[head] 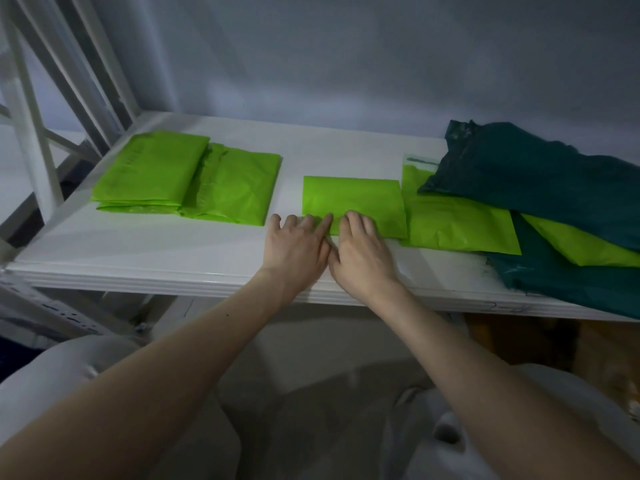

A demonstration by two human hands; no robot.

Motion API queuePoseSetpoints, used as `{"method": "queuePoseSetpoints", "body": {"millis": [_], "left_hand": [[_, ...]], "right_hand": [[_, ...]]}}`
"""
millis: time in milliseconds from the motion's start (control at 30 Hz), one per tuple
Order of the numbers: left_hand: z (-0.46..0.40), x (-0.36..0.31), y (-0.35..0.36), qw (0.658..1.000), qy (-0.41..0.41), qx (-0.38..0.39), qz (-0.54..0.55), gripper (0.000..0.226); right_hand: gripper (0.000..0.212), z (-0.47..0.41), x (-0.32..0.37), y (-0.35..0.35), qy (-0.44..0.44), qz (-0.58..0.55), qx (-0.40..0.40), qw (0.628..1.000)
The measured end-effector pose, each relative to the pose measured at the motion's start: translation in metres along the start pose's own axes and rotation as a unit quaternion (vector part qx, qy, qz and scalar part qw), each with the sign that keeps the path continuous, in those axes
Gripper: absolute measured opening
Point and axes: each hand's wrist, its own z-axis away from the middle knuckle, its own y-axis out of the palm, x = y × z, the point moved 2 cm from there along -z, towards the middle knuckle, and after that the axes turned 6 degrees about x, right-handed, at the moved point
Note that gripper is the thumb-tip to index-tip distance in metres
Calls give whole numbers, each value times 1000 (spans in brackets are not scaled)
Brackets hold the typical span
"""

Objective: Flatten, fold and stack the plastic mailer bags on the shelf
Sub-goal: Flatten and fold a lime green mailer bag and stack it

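A folded lime-green mailer bag (353, 200) lies flat in the middle of the white shelf (138, 251). My left hand (298, 245) and my right hand (363, 252) lie side by side, fingers straight, pressing on the bag's near edge. To the left sits a stack of folded lime-green bags (187, 183). To the right lies a flat, unfolded lime-green bag (457, 223), partly under a heap of dark green mailer bags (540, 174). Another lime-green bag (585, 245) sticks out between the dark green ones.
The shelf's white metal uprights and braces (31, 133) rise at the left. A grey wall (346, 57) closes off the back. Below the shelf's front edge are my grey-clad knees (69, 375) and a floor area in shadow.
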Motion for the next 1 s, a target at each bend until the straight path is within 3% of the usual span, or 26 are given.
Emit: {"method": "queuePoseSetpoints", "body": {"millis": [200,567,667,800,1000], "left_hand": [[-2,-3,3,1000,9,-17,-2,54],[-3,-18,0,999,45,-28,5,56],[-9,-21,1,994,89,-38,44,54],[-12,-25,2,985,127,-28,117,69],[-13,-25,6,988,112,-25,107,76]], "right_hand": [[49,6,-18,-6,7,64,18,998],[59,11,-25,-4,4,35,19,999],[53,10,-26,-4,-3,36,38,999],[55,11,-32,-6,-15,17,46,999],[58,15,-39,-7,-16,14,42,999]]}}
